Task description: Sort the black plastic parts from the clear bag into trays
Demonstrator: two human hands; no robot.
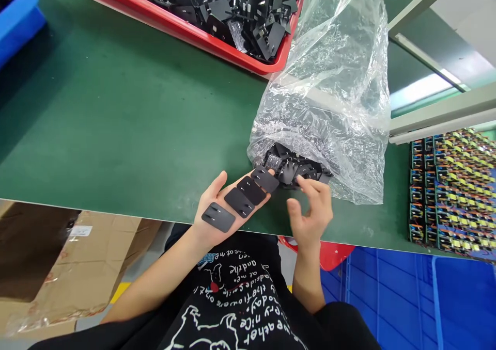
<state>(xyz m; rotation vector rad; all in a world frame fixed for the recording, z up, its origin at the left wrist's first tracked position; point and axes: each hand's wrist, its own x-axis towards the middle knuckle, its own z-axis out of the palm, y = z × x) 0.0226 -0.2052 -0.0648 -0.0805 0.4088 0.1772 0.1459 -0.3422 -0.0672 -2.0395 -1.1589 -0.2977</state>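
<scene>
My left hand [217, 210] lies palm up at the table's front edge, fingers stretched out, carrying several flat black plastic plates [239, 201] in a row. Small metal pins show on these rounded rectangular pieces. Its fingertips are beside the mouth of a clear plastic bag [329, 102]. Inside that opening sits a heap of similar black parts [289, 169]. My right hand [312, 210] hovers at the heap's near right side, thumb and fingers apart. Nothing shows between them, though the index fingertip overlaps the parts and I cannot tell whether it touches.
A red tray [186, 30] full of black plastic parts stands at the back of the green table [116, 117]. A blue bin [19, 19] is at far left, and stacked circuit boards [453, 195] stand at right. Below are a cardboard box [93, 257] and blue crates [391, 293].
</scene>
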